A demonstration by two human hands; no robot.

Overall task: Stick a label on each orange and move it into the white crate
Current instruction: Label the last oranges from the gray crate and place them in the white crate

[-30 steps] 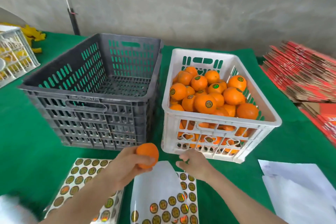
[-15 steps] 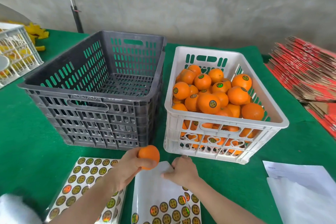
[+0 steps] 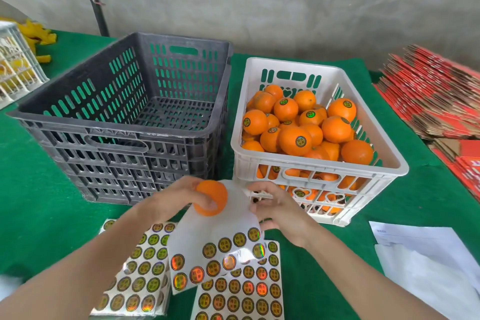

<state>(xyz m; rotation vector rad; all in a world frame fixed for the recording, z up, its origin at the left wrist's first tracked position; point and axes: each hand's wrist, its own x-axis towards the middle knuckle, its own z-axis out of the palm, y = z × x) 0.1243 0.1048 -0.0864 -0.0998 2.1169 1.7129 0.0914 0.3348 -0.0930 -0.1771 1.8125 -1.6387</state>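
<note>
Left hand (image 3: pixel 179 200) grips orange (image 3: pixel 211 197); right hand (image 3: pixel 279 212) pinches label sheet (image 3: pixel 207 228)

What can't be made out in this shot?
Head view:
Whether the right hand pinches a label: its curled fingers hide that.
Far side of the held orange: covered by the left hand.
Print on the label sheets: too small to read.
Bottom of the white crate: buried under oranges.

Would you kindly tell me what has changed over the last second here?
The right hand took hold of the partly used label sheet and lifted its far edge up behind the orange. The left hand kept its grip on the orange; the grey crate and white crate stayed put.
</note>
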